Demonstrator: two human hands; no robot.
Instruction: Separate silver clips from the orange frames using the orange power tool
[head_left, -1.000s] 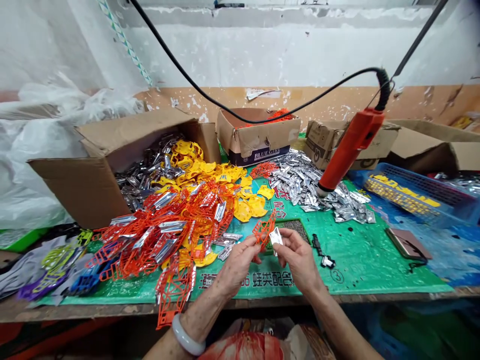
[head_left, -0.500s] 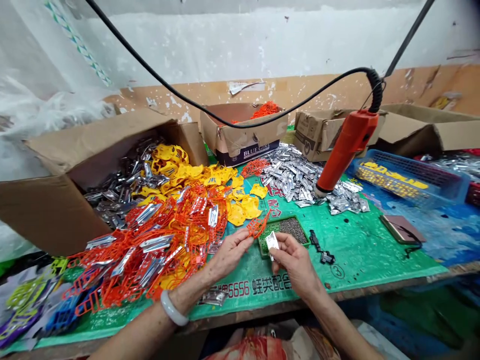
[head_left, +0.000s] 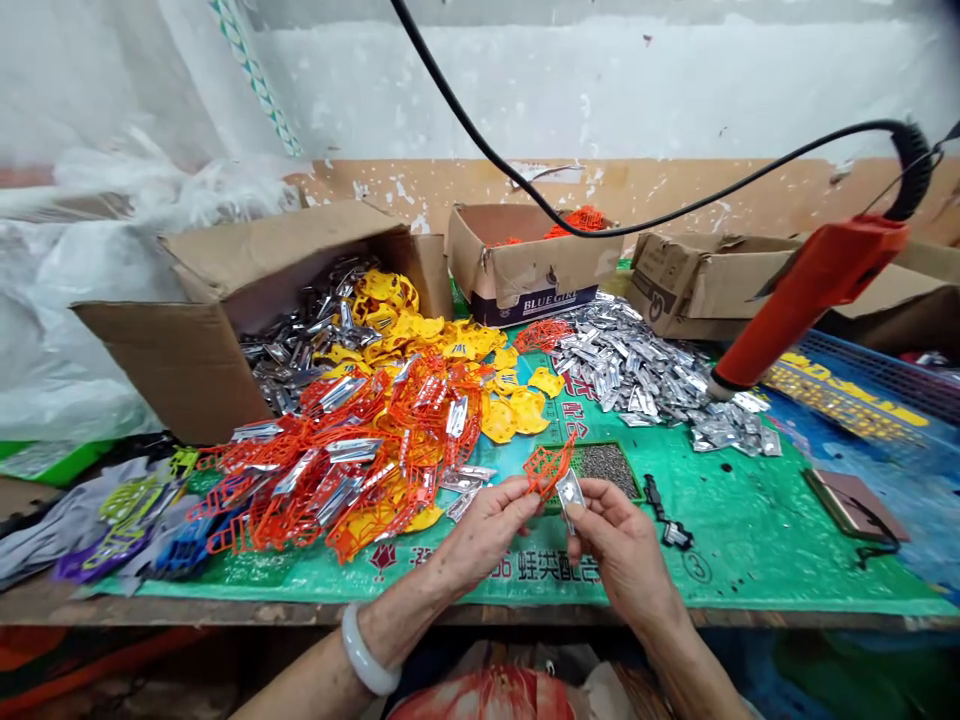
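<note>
My left hand (head_left: 487, 530), a pale bangle on its wrist, pinches an orange plastic lattice piece (head_left: 547, 466) by its near end. Between the thumb and fingers of my right hand (head_left: 619, 535) is a small silver metal plate (head_left: 570, 494), tilted upward. The two pieces are close together; whether they touch I cannot tell. Just behind them lies a green basket of small screws (head_left: 606, 465), partly covered by the held pieces. An orange-red electric screwdriver (head_left: 814, 300) hangs on a black cable at the right, its tip over a heap of silver plates (head_left: 637, 365).
Orange lattice pieces with metal plates (head_left: 352, 455) and yellow plastic parts (head_left: 450, 340) pile up at left. Cardboard boxes (head_left: 277, 245) line the back. A blue basket (head_left: 847, 390), a notebook (head_left: 855, 505) and black clips (head_left: 664, 515) lie at right.
My hands have drawn together, bringing the orange lattice piece and the silver plate side by side. The view has turned left, so the table's contents appear farther right.
</note>
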